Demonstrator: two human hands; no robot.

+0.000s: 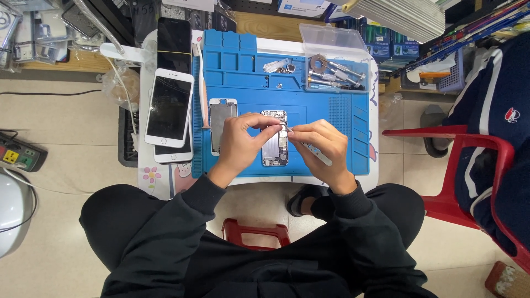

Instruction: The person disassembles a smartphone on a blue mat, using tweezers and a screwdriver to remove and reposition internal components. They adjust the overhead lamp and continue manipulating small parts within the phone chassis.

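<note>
Opened phone body point(274, 144) lying flat on the blue work mat point(331, 149), directly under and between the fingers of both hands. Left hand point(241, 140): fingers curled down, tips pressing the upper left edge of the phone body, steadying it. Right hand point(320, 144): fingers pinched around a slim white-handled tool point(312, 149), its tip reaching past the fingertips to the upper right part of the phone body, just beside the left fingertips. Detached screen panel point(222, 122) just left of the left hand. Two white phones point(169, 110) stacked further left, off the mat. Clear parts tray point(334, 69) well beyond the fingers, holding metal tools
</note>
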